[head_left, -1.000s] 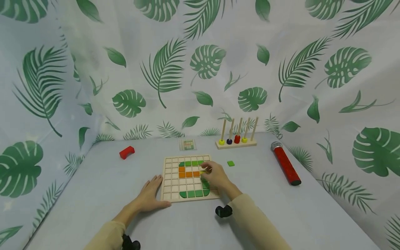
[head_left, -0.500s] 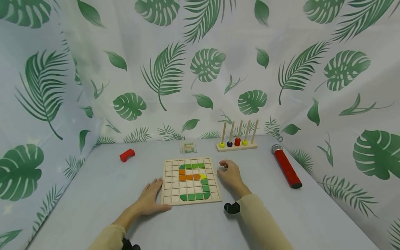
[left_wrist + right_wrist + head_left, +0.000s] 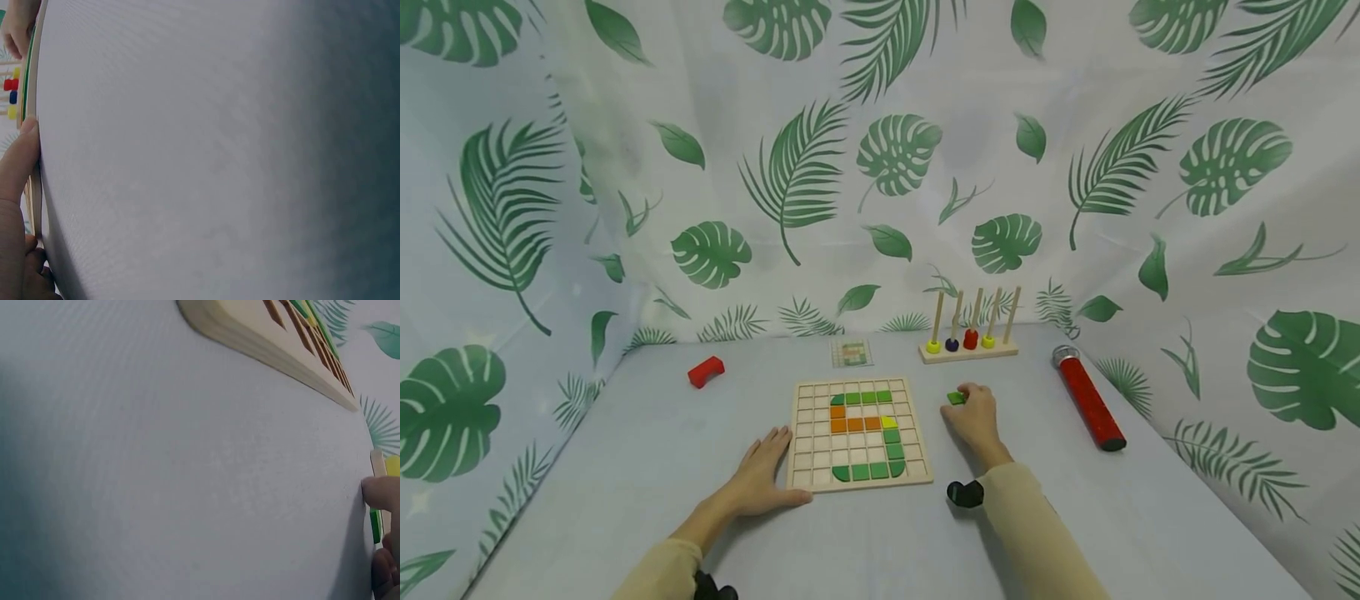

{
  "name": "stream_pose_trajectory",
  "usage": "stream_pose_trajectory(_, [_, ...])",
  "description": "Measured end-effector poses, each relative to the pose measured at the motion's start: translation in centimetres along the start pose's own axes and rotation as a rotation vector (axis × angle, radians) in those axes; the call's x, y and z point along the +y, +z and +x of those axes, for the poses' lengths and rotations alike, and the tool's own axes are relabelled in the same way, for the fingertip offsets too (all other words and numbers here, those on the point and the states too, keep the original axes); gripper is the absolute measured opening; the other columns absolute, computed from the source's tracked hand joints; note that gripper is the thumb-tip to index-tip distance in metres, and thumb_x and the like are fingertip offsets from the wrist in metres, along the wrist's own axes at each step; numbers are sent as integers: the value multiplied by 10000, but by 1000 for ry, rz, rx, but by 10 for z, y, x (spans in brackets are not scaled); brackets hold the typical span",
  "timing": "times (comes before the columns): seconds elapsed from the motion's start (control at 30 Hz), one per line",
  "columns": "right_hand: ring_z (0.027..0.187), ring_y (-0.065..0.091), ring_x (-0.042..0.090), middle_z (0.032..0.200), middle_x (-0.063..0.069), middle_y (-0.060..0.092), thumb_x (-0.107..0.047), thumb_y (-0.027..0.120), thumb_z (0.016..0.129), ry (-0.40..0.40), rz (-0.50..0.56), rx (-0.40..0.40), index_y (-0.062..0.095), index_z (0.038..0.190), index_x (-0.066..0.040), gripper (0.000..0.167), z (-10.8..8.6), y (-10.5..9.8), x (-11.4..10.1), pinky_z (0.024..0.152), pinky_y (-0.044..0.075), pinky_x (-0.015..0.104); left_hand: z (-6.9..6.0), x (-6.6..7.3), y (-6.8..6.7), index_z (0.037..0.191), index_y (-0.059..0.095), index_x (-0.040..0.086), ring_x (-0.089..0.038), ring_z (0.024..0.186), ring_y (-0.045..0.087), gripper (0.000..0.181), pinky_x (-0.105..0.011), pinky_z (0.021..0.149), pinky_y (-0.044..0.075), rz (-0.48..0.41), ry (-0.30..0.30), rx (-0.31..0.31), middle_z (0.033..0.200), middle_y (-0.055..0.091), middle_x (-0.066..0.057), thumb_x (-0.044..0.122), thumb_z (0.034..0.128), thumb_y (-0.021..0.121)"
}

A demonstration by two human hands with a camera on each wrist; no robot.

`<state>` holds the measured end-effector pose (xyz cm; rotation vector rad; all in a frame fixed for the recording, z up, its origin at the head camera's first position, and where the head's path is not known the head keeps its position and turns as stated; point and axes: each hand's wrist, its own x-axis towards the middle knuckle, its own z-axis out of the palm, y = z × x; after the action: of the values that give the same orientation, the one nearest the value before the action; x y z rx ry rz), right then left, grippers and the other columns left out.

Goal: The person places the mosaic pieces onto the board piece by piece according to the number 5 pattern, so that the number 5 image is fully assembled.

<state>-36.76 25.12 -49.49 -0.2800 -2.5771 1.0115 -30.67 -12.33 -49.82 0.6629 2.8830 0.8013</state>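
Observation:
A wooden grid board (image 3: 808,479) lies on the table, with green, orange and yellow tiles set in some of its squares. My left hand (image 3: 756,479) rests spread at the board's left edge, its thumb along the near left corner. In the left wrist view the thumb (image 3: 22,153) touches the board's side. Right of the board, my right hand (image 3: 976,421) pinches a loose green tile (image 3: 956,398) between thumb and fingers, at table level. The right wrist view shows this green tile (image 3: 375,525) partly hidden behind the thumb.
A small pattern card (image 3: 852,353) lies behind the board. At the back right stands a peg stand (image 3: 970,354) with coloured beads. A red microphone-like tube (image 3: 1090,400) lies at the far right, a red arch-shaped block (image 3: 706,372) at the back left. Leaf-patterned cloth walls surround the table.
My right hand has left a yellow tile in the board, moved right off it and taken hold of the loose green tile. My left hand has stayed at the board's edge.

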Motion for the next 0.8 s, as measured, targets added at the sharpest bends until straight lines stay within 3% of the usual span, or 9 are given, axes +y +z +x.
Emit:
stream_pose_trajectory(0.23, [992, 497, 375, 1078, 263, 509, -97, 725, 796, 36, -27, 58, 527, 1150, 102, 451, 2, 0, -1, 821, 462, 451, 1, 1, -1, 1468, 237, -38, -342, 1414, 131, 1126, -515, 1135, 76, -3, 4, -2, 1517, 243, -199, 634, 697, 710])
stream_pose_trajectory(0.47, [878, 543, 388, 936, 266, 568, 2, 672, 795, -12, -24, 112, 560, 1082, 134, 335, 4, -2, -2, 764, 473, 462, 1, 5, -3, 1468, 241, -33, -337, 1414, 134, 1116, -511, 1136, 81, -1, -4, 3, 1518, 245, -193, 617, 698, 722])
stream_pose_trajectory(0.8, [900, 547, 361, 961, 254, 578, 38, 615, 798, -8, 28, 54, 574, 1072, 122, 289, 3, -5, -2, 778, 484, 444, -1, 5, -4, 1468, 237, -38, -336, 1415, 130, 1111, -509, 1137, 76, -9, -14, -4, 1520, 238, -194, 601, 703, 728])
